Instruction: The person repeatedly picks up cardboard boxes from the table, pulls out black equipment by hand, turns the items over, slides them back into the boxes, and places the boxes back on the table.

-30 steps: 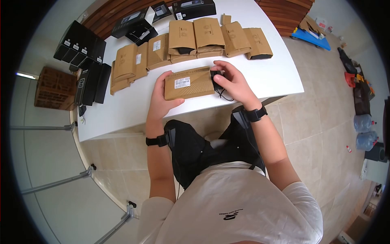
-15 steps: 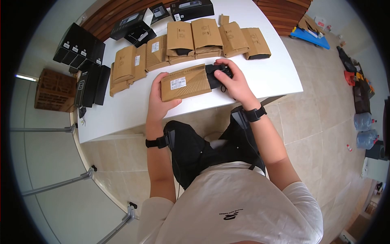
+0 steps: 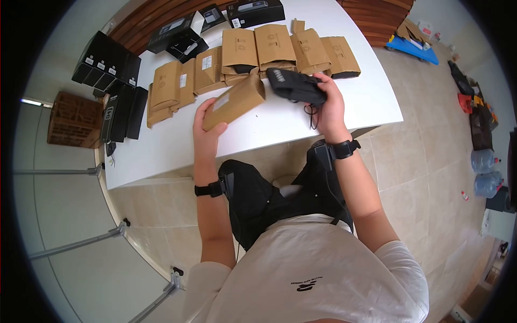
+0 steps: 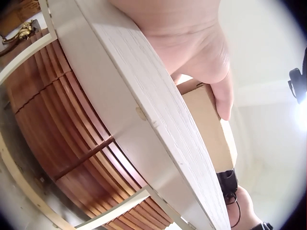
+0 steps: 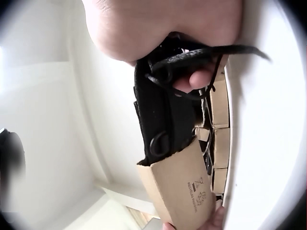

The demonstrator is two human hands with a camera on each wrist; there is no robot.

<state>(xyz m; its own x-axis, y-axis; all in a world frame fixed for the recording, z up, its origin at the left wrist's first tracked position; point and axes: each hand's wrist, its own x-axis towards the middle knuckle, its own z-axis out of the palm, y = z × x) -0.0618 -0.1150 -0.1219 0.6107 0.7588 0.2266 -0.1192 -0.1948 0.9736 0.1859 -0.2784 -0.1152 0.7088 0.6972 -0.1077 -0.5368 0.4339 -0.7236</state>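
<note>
My left hand (image 3: 209,121) grips a slim brown cardboard box (image 3: 237,102) by its left end. The box is tilted, its right end raised over the table. To its right, my right hand (image 3: 333,107) holds a black fabric pouch (image 3: 295,86) with pale lettering at its left end. A thin black cord (image 3: 311,116) dangles from the pouch beneath that hand. In the right wrist view, the pouch (image 5: 168,115) overlaps the open end of the box (image 5: 180,187), and a ring shows on its side. The left wrist view has the thumb along the box (image 4: 206,124).
Several brown cardboard packets (image 3: 239,48) lie in a row across the white table (image 3: 167,145). Black boxes stand at the back (image 3: 256,12) and at the left edge (image 3: 105,62). The table's front edge runs just before the person's knees.
The black pouch has come out of the box's right end, drawn to the right by my right hand. The box has tipped, its right end now higher.
</note>
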